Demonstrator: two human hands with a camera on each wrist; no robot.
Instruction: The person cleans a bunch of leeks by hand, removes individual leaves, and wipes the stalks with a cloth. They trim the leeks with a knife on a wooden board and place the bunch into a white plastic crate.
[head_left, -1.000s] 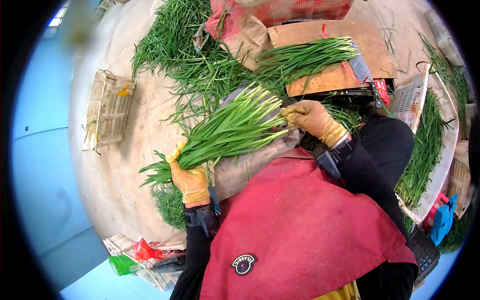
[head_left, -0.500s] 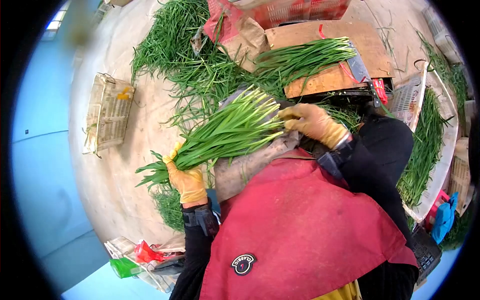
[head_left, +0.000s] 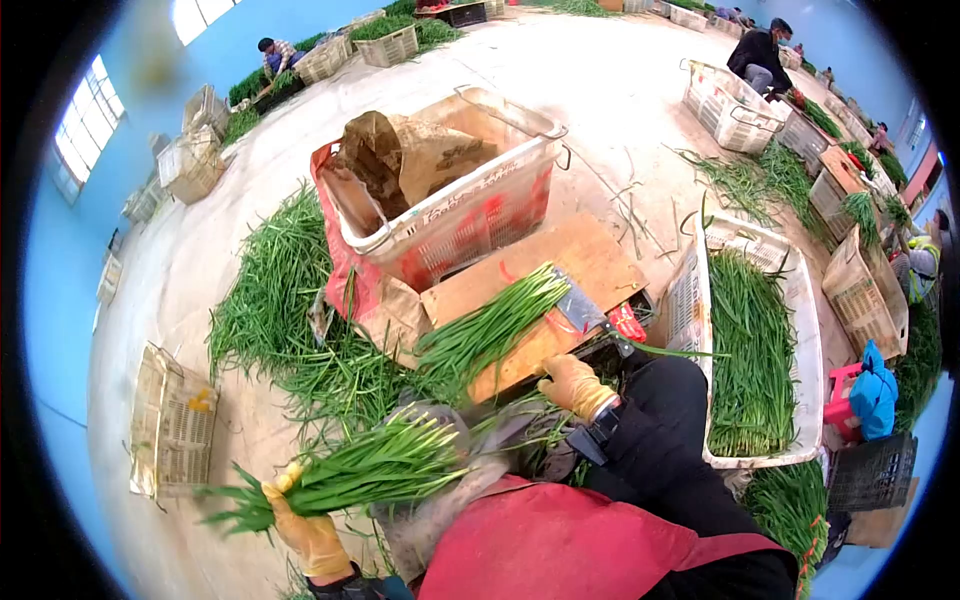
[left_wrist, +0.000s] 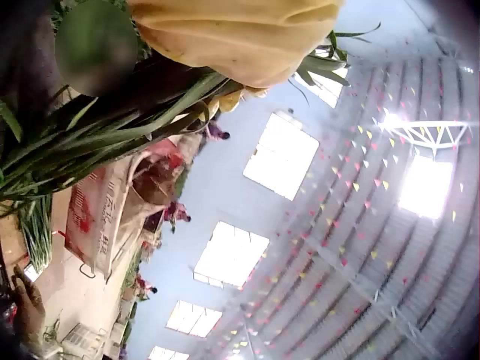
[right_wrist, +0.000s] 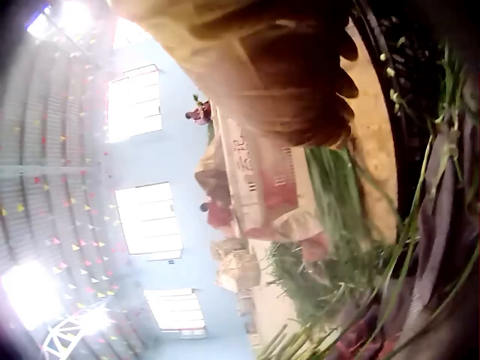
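In the head view my left hand [head_left: 308, 532], in a yellow glove, grips a bunch of garlic chives [head_left: 385, 465] near its leafy end. The pale cut ends point right, over my lap. My gloved right hand [head_left: 578, 388] is held by the near edge of a wooden board [head_left: 590, 255], its fingers loosely bent and nothing visible in them. On that board lie a second bunch of chives [head_left: 495, 325] and a broad-bladed knife [head_left: 578, 303] across its pale ends. The left wrist view shows the glove [left_wrist: 240, 37] wrapped over the long leaves [left_wrist: 97, 154].
Behind the board stands a large white and red crate [head_left: 470, 215] holding brown paper. Loose chives [head_left: 270, 290] are heaped to its left. A white crate of chives [head_left: 755, 350] is at my right, an old crate [head_left: 175, 425] at far left. Other people [head_left: 760, 55] sit farther back.
My right hand has left the stalk ends and moved right, toward the board. My left hand keeps its grip on the chives. The head view has tilted up, showing more of the room.
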